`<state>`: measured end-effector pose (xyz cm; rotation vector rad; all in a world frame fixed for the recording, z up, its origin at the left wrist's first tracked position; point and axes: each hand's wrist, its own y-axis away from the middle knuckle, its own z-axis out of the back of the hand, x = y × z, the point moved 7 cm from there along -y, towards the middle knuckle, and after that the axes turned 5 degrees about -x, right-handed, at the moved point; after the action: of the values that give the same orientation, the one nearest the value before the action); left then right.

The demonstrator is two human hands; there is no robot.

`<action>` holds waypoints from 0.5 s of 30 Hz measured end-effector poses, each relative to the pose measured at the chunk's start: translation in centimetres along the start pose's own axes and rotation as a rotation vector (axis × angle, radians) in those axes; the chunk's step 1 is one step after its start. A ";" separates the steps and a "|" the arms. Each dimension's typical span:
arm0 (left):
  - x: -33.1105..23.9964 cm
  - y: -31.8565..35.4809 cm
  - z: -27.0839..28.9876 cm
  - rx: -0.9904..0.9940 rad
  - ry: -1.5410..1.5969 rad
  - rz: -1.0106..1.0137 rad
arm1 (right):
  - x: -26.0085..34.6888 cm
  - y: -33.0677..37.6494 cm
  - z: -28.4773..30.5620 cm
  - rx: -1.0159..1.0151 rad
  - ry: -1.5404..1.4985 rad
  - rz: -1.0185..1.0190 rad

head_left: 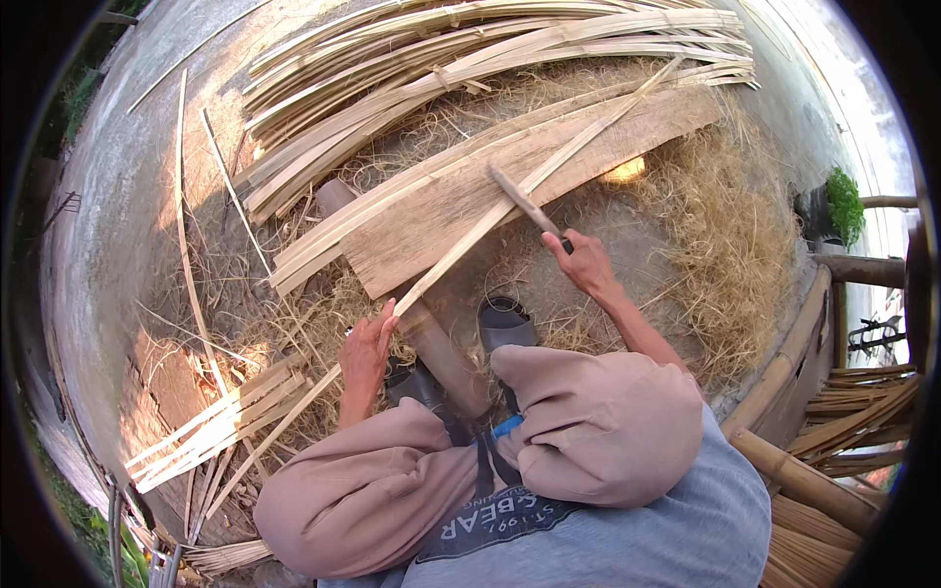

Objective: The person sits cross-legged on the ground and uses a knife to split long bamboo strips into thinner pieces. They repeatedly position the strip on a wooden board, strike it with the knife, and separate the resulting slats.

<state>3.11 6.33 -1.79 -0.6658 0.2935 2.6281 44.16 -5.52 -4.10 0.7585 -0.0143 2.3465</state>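
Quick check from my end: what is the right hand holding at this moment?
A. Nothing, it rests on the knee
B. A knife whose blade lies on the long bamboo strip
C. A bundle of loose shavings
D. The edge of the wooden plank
B: the right hand grips the handle of a knife, its blade set against the long bamboo strip that the left hand steadies lower down over the wooden plank.

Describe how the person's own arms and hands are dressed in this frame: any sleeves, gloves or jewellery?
Both forearms are bare, with no sleeve in view. The left hand and the right hand wear no gloves. No ring, watch or bracelet can be made out. The arms are slim, and no markings show on them.
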 end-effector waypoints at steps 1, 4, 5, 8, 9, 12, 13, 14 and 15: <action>0.7 0.5 0.1 -0.022 -0.014 0.011 | -2.9 -3.8 1.3 -0.058 0.047 -0.049; -1.7 -1.2 -0.6 0.000 0.079 -0.036 | -14.6 -9.9 10.8 -0.399 0.015 -0.291; -1.7 -1.4 -0.3 -0.007 0.078 -0.023 | -13.8 -10.6 10.5 -0.358 -0.008 -0.274; -0.4 0.4 0.1 -0.009 0.089 0.036 | -6.0 -9.0 5.9 -0.153 -0.048 -0.162; -0.2 0.3 -0.3 -0.015 0.121 0.025 | -1.7 -6.2 3.7 -0.082 -0.043 -0.083; -0.1 -0.8 -1.5 0.012 0.101 -0.034 | 5.7 3.3 -3.4 0.287 -0.059 0.019; 0.1 -0.3 -1.5 0.027 0.018 -0.019 | 8.5 6.9 -5.4 0.289 -0.040 0.163; -0.3 -0.4 -1.8 0.048 -0.045 -0.027 | 10.3 9.4 -5.8 0.267 -0.007 0.292; -0.5 -0.3 -1.7 0.014 -0.055 -0.043 | 10.1 9.3 -5.8 0.263 -0.002 0.275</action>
<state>4.34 5.92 -3.08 -0.5872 0.2773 2.5960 29.37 -5.63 -1.93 0.9354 0.2050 2.6422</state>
